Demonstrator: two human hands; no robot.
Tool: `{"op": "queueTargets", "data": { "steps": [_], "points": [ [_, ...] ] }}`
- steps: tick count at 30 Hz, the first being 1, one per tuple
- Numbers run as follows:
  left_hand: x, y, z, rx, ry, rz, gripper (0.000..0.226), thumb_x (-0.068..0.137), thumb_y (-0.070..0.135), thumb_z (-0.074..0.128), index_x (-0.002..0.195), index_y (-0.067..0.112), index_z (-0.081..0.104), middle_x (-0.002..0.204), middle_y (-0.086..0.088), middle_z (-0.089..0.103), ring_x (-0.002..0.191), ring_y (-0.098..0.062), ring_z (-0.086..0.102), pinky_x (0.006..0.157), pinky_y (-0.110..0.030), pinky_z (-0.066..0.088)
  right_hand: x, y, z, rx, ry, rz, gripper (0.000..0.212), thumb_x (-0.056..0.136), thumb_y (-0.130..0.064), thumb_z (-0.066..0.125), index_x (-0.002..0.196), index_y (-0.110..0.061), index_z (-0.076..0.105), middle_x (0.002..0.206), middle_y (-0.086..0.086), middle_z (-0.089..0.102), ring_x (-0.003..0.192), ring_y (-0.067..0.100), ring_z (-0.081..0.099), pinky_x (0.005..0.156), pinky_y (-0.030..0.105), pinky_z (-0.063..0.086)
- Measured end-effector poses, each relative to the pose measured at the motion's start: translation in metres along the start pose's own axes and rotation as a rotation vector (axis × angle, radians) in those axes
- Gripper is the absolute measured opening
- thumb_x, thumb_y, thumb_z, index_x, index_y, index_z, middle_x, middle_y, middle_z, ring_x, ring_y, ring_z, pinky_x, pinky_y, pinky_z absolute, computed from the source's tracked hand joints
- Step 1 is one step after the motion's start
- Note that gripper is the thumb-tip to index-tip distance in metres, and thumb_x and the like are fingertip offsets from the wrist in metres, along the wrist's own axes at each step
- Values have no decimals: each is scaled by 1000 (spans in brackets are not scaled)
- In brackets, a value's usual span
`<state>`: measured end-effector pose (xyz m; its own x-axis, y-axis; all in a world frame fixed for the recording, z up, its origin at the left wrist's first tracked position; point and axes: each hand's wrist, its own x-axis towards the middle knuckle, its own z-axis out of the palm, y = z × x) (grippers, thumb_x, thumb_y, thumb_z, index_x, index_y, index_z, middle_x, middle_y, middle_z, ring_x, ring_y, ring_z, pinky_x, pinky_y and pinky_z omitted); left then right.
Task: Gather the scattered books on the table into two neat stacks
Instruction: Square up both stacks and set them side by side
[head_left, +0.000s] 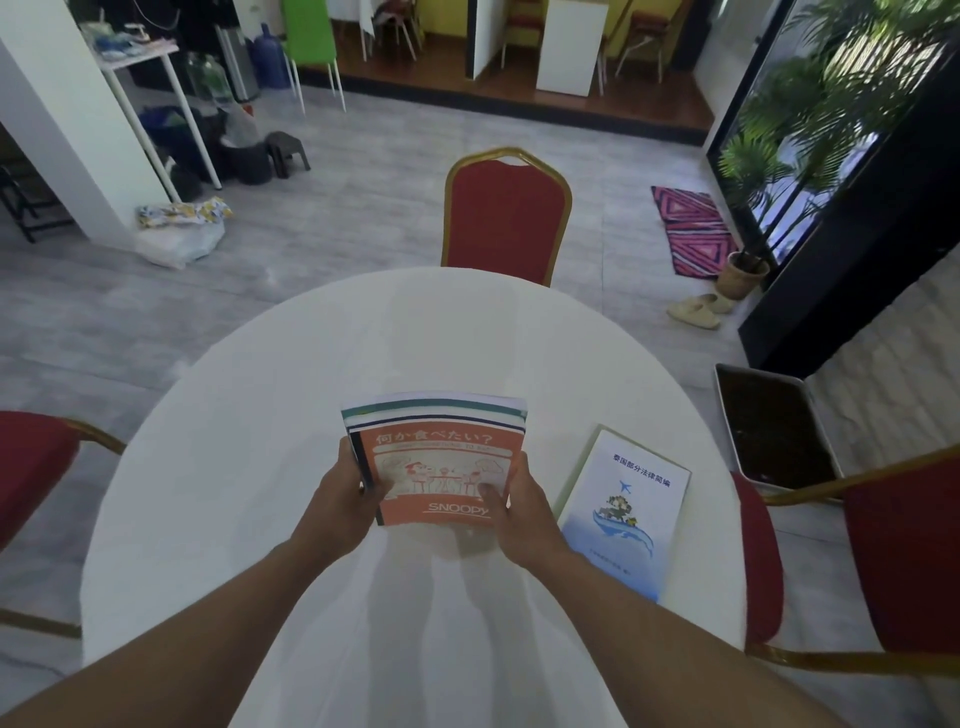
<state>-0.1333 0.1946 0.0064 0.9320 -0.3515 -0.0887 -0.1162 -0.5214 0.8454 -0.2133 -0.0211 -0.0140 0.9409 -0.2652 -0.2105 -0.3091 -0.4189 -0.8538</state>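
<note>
Both hands grasp one stack of books (436, 457) above the white table (260, 441): the left hand (345, 493) holds its left edge, the right hand (522, 506) its right edge. The top book is orange. A blue book (623, 512) lies flat on the table, just right of the stack.

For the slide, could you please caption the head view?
Both hands, left and right, grip a book stack above the white table; a blue-white book lies alongside.

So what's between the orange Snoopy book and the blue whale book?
Only the right hand and bare white table, in the head view.
</note>
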Motion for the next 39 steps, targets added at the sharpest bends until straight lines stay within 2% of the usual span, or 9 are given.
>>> {"op": "queueTargets", "data": {
  "steps": [6, 10, 15, 17, 22, 25, 30, 34, 39],
  "points": [
    [-7, -10, 5, 48, -3, -34, 49, 95, 13, 57, 129, 31, 28, 121, 12, 53, 108, -16, 57, 87, -37, 58, -6, 6, 5, -14, -19, -8, 31, 104, -25, 49, 126, -38, 30, 128, -11, 55, 114, 7, 54, 88, 12, 42],
    [-7, -5, 1, 23, -10, -50, 48, 94, 10, 56, 121, 38, 28, 118, 12, 55, 107, -19, 60, 84, -41, 60, -5, 0, -1, -17, -37, 0, 31, 104, -21, 49, 125, -34, 30, 127, -10, 55, 113, 8, 53, 90, 18, 43],
    [-16, -2, 3, 47, -10, -2, 45, 96, 11, 52, 123, 35, 25, 119, 9, 54, 101, -14, 61, 65, -13, 56, -9, 6, 1, -27, -26, -4, 30, 104, -23, 49, 125, -36, 31, 123, -12, 56, 110, 6, 54, 80, 4, 38],
    [-14, 1, 2, 37, -16, -20, 44, 96, 11, 53, 123, 32, 25, 120, 8, 54, 102, -16, 61, 67, -15, 56, -8, 3, 0, -22, -16, -5, 31, 104, -24, 50, 125, -36, 32, 124, -11, 57, 110, 8, 56, 81, 8, 41],
    [-2, 11, 0, -69, -2, -204, 41, 96, 15, 55, 127, 20, 27, 111, -1, 56, 95, -23, 64, 77, -35, 60, 9, -9, -4, -58, -46, 42, 36, 102, -30, 51, 135, -30, 35, 129, -5, 63, 108, 18, 66, 86, 32, 57],
    [0, 1, 1, -66, -12, -339, 44, 98, 16, 53, 135, 15, 29, 120, -5, 57, 106, -29, 64, 84, -45, 60, 18, -17, 1, -63, -84, 132, 38, 103, -27, 49, 139, -25, 36, 131, -2, 62, 100, 16, 64, 71, 22, 52],
    [-1, -31, 10, 48, -30, -496, 34, 97, 17, 53, 128, 6, 46, 127, -13, 60, 111, -29, 61, 82, -35, 56, 24, -8, 23, -155, -140, 249, 37, 104, -26, 46, 140, -15, 47, 137, 6, 62, 117, 27, 63, 87, 32, 50],
    [-7, -62, 24, 95, -82, -577, 26, 95, 15, 56, 118, 4, 51, 121, -17, 63, 101, -28, 66, 78, -35, 59, 17, 17, 48, -210, -165, 330, 36, 105, -25, 45, 138, -11, 48, 136, 10, 62, 117, 27, 63, 81, 28, 44],
    [-10, -77, 34, 309, -115, -592, 37, 98, 21, 51, 131, 4, 44, 140, -16, 32, 124, -28, 48, 97, -33, 46, 12, 37, 64, -288, -82, 358, 35, 102, -31, 52, 131, -11, 53, 130, 11, 52, 104, 21, 59, 87, 29, 51]
  ]
}}
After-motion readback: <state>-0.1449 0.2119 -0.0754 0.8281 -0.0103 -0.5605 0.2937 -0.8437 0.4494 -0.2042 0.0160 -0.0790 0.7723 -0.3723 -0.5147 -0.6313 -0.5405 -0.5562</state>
